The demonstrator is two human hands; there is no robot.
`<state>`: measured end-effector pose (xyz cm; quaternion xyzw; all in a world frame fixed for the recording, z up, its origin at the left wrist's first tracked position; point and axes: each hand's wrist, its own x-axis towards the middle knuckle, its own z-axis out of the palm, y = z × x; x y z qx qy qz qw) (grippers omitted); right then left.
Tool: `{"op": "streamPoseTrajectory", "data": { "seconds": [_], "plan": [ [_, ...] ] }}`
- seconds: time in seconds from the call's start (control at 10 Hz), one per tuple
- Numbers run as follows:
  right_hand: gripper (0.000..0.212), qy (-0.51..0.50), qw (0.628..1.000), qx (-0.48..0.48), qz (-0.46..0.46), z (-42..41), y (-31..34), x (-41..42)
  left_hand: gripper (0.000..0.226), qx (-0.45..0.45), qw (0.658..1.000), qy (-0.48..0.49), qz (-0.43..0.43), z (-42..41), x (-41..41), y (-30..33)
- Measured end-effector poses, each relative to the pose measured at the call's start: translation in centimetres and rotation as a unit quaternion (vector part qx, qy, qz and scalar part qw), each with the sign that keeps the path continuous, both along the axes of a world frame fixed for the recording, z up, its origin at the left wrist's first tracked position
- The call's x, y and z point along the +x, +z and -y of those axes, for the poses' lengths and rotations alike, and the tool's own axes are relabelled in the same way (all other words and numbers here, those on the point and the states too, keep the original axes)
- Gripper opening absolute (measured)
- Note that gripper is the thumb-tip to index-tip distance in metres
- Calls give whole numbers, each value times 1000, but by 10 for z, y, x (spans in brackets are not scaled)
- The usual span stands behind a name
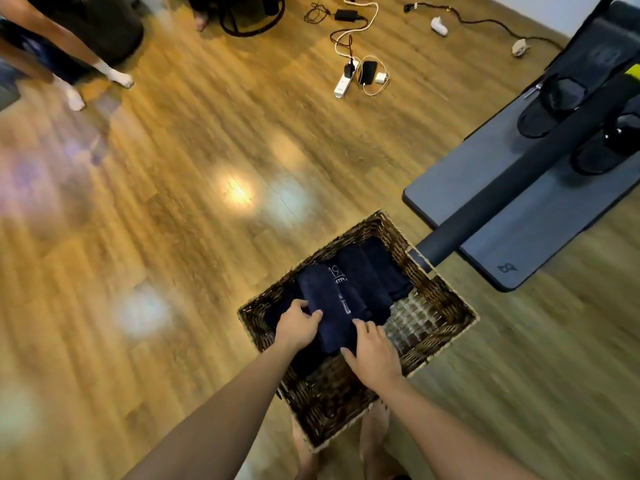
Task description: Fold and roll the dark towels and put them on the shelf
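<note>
A dark woven wicker basket (440, 289) stands on the wooden floor right below me. Several rolled dark navy towels lie side by side in it. The nearest rolled towel (325, 303) has a white print beside it on its neighbour (360, 278). My left hand (298, 327) grips the near left side of that nearest roll, thumb on top. My right hand (372, 351) rests on its near right end with fingers curled over it. The right part of the basket bottom is bare weave.
A grey mat (519, 220) with a long dark rolled mat (502, 192) and black slippers (554, 102) lies at the right. A power strip (344, 81), cables and a phone lie on the floor ahead. Another person's legs (69, 67) stand at the far left.
</note>
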<state>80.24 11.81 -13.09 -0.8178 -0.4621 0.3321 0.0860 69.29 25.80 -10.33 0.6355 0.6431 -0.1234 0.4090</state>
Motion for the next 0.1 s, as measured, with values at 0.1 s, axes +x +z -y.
{"op": "streamPoseTrajectory", "data": {
  "seconds": [0.1],
  "plan": [
    [58,5,1000,1,-6,11,20,-1,46,19,1000,-13,4,14,-4,24]
  ]
}}
